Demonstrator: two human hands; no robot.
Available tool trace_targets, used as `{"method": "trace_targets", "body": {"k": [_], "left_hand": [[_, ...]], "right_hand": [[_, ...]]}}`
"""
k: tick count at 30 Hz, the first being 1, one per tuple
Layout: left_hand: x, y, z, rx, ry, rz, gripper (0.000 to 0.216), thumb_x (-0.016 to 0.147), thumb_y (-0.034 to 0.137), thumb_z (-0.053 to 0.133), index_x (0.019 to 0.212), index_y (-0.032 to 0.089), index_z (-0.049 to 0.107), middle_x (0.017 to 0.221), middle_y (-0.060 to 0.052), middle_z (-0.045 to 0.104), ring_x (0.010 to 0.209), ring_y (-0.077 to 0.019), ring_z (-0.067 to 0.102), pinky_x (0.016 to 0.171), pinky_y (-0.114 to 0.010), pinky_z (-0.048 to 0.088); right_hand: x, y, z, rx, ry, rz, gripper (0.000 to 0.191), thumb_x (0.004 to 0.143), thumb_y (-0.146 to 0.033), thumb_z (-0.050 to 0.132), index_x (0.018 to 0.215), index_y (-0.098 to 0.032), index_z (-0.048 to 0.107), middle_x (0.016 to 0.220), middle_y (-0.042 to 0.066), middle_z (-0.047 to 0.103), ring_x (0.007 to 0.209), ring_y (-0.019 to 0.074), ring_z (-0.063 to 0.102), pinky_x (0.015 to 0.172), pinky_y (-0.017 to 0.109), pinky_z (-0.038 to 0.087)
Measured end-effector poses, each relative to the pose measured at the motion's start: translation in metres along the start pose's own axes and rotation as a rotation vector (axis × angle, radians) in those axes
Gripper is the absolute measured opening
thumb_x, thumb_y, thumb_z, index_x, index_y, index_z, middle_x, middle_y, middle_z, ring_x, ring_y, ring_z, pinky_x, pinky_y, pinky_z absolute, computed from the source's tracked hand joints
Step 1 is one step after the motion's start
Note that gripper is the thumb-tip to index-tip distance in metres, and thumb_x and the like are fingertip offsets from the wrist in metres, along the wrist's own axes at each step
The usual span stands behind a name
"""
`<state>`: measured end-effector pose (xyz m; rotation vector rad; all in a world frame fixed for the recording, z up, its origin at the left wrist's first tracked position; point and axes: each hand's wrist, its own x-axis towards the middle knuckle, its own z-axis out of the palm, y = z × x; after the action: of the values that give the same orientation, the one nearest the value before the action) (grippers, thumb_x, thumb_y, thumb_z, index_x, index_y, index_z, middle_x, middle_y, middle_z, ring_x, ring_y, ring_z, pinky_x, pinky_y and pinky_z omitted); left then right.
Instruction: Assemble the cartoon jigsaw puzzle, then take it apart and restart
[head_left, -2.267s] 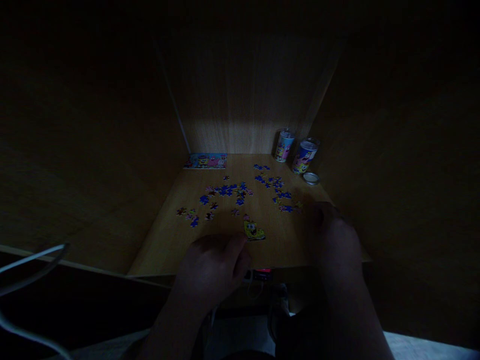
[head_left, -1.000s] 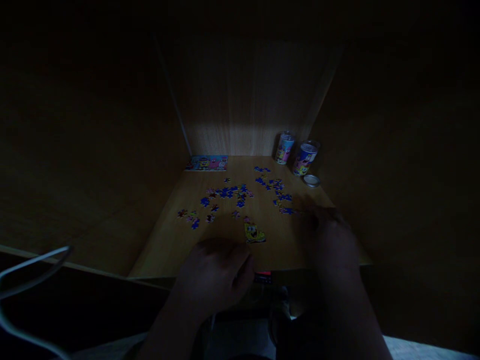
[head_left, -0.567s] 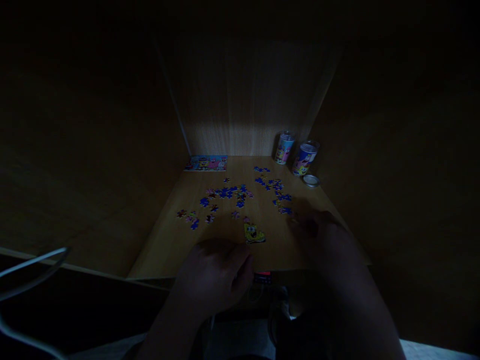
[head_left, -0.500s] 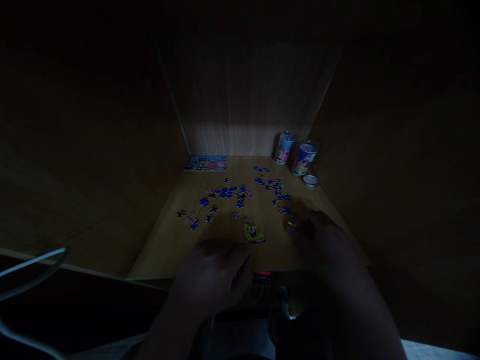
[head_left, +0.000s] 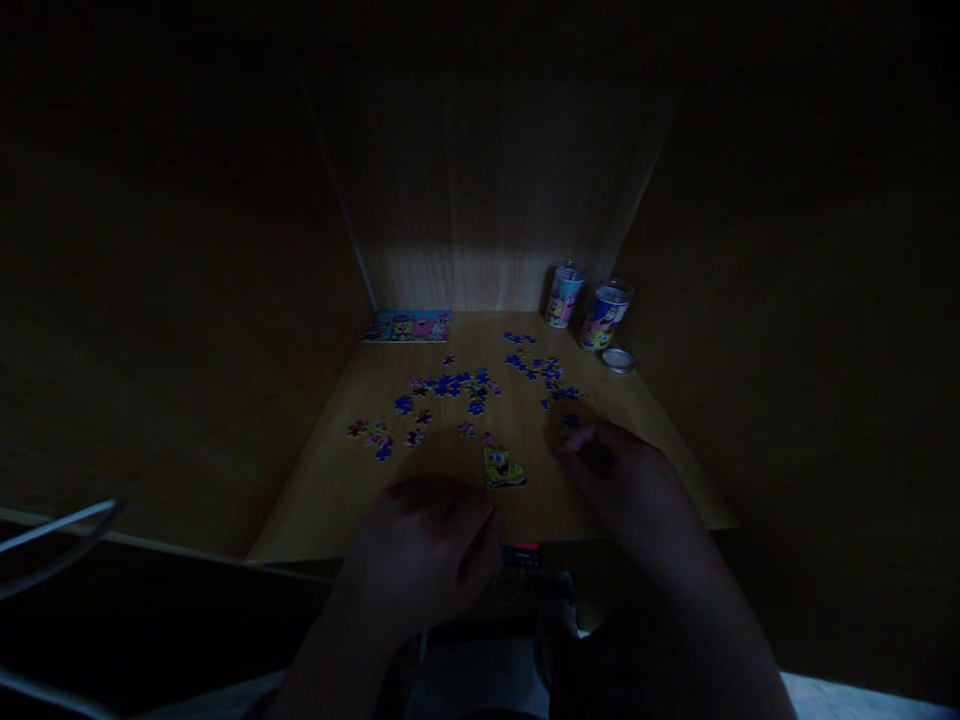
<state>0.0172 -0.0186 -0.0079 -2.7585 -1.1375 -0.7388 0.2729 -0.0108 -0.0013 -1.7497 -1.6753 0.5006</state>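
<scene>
My left hand (head_left: 420,565) rests curled at the desk's front edge, just below and left of a small assembled cartoon-sponge puzzle section (head_left: 502,466), nearly touching it. My right hand (head_left: 615,480) reaches in from the right, its fingertips curled close to a cluster of blue-backed loose puzzle pieces (head_left: 562,395). The dim light hides whether those fingers pinch anything. More loose pieces (head_left: 450,385) lie scattered across the wooden desk (head_left: 337,500). A picture card of the puzzle (head_left: 406,326) lies against the back wall.
Two printed cartoon cans (head_left: 564,295) stand in the back right corner with a round metal lid (head_left: 619,360) nearby. Wooden side walls (head_left: 187,300) close in both sides. A white cable (head_left: 52,535) runs at lower left, and a small red-lit device (head_left: 521,555) sits below the front edge.
My right hand has moved left and inward from the desk's right side, closer to the assembled section and blue pieces. My left hand has barely shifted.
</scene>
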Motion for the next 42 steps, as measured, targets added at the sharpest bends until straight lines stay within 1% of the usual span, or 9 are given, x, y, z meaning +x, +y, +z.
{"method": "trace_targets", "body": {"k": [5, 12, 16, 21, 26, 30, 35, 39, 42], "left_hand": [[-0.002, -0.001, 0.001, -0.014, 0.002, -0.006, 0.012, 0.097, 0.020, 0.058, 0.087, 0.024, 0.063, 0.071, -0.001, 0.071, 0.062, -0.0209, 0.068, 0.059, -0.037, 0.049], [-0.001, 0.000, 0.000, -0.014, -0.001, -0.010, 0.014, 0.099, 0.022, 0.056, 0.087, 0.024, 0.063, 0.071, 0.000, 0.070, 0.063, -0.0216, 0.067, 0.059, -0.038, 0.048], [-0.001, 0.000, 0.000, -0.032, 0.002, -0.005, 0.014, 0.099, 0.020, 0.056, 0.088, 0.024, 0.065, 0.074, -0.001, 0.071, 0.065, -0.0222, 0.067, 0.060, -0.040, 0.050], [0.001, 0.000, -0.002, -0.051, 0.015, 0.002, 0.016, 0.099, 0.018, 0.056, 0.086, 0.022, 0.066, 0.075, -0.002, 0.067, 0.067, -0.0222, 0.064, 0.062, -0.039, 0.050], [0.006, 0.001, -0.003, -0.082, 0.026, 0.000, 0.018, 0.101, 0.018, 0.056, 0.090, 0.021, 0.071, 0.082, -0.004, 0.069, 0.080, -0.0244, 0.064, 0.074, -0.042, 0.056], [0.006, 0.000, -0.003, -0.111, 0.031, -0.012, 0.018, 0.100, 0.020, 0.061, 0.109, 0.021, 0.076, 0.101, -0.006, 0.077, 0.097, -0.0271, 0.067, 0.090, -0.047, 0.056], [0.006, 0.000, -0.005, -0.123, 0.018, -0.017, 0.026, 0.100, 0.020, 0.062, 0.122, 0.023, 0.075, 0.121, -0.005, 0.081, 0.110, -0.0295, 0.069, 0.100, -0.053, 0.050], [0.006, 0.000, -0.007, -0.160, -0.045, -0.038, 0.025, 0.101, 0.022, 0.062, 0.122, 0.024, 0.075, 0.120, -0.004, 0.081, 0.111, -0.0298, 0.068, 0.101, -0.052, 0.049], [0.007, 0.000, -0.009, -0.182, -0.050, -0.035, 0.024, 0.100, 0.022, 0.062, 0.119, 0.024, 0.077, 0.117, -0.004, 0.081, 0.109, -0.0297, 0.067, 0.099, -0.052, 0.049]], "right_hand": [[0.002, -0.001, 0.003, -0.148, 0.131, 0.041, 0.023, 0.104, -0.041, 0.062, 0.106, -0.023, 0.075, 0.108, 0.009, 0.080, 0.090, 0.0247, 0.075, 0.078, 0.035, 0.052], [0.001, -0.011, 0.016, -0.367, 0.154, -0.027, 0.027, 0.103, -0.045, 0.069, 0.107, -0.020, 0.075, 0.110, 0.014, 0.077, 0.098, 0.0284, 0.073, 0.085, 0.038, 0.054], [0.000, -0.016, 0.020, -0.337, 0.125, -0.039, 0.023, 0.104, -0.040, 0.067, 0.100, -0.020, 0.077, 0.106, 0.012, 0.077, 0.094, 0.0269, 0.073, 0.085, 0.037, 0.054], [0.001, -0.016, 0.020, -0.334, 0.128, -0.024, 0.025, 0.107, -0.036, 0.061, 0.101, -0.021, 0.080, 0.103, 0.011, 0.078, 0.088, 0.0248, 0.073, 0.079, 0.035, 0.053], [0.000, -0.015, 0.020, -0.354, 0.137, -0.048, 0.027, 0.107, -0.030, 0.056, 0.100, -0.019, 0.080, 0.099, 0.012, 0.078, 0.087, 0.0247, 0.074, 0.078, 0.035, 0.053], [-0.001, -0.010, 0.019, -0.389, 0.169, -0.023, 0.030, 0.107, -0.027, 0.052, 0.107, -0.017, 0.080, 0.101, 0.015, 0.079, 0.086, 0.0273, 0.075, 0.077, 0.038, 0.055], [-0.003, -0.012, 0.018, -0.226, 0.143, 0.005, 0.027, 0.106, -0.028, 0.056, 0.113, -0.020, 0.081, 0.109, 0.013, 0.083, 0.094, 0.0287, 0.079, 0.085, 0.039, 0.058], [-0.006, -0.021, 0.023, 0.045, 0.060, -0.014, 0.023, 0.105, -0.031, 0.060, 0.114, -0.026, 0.080, 0.115, 0.006, 0.084, 0.101, 0.0247, 0.081, 0.088, 0.035, 0.059], [-0.007, -0.026, 0.030, 0.109, 0.012, -0.047, 0.021, 0.104, -0.028, 0.060, 0.113, -0.026, 0.079, 0.114, 0.005, 0.084, 0.101, 0.0239, 0.081, 0.090, 0.037, 0.059]]}}
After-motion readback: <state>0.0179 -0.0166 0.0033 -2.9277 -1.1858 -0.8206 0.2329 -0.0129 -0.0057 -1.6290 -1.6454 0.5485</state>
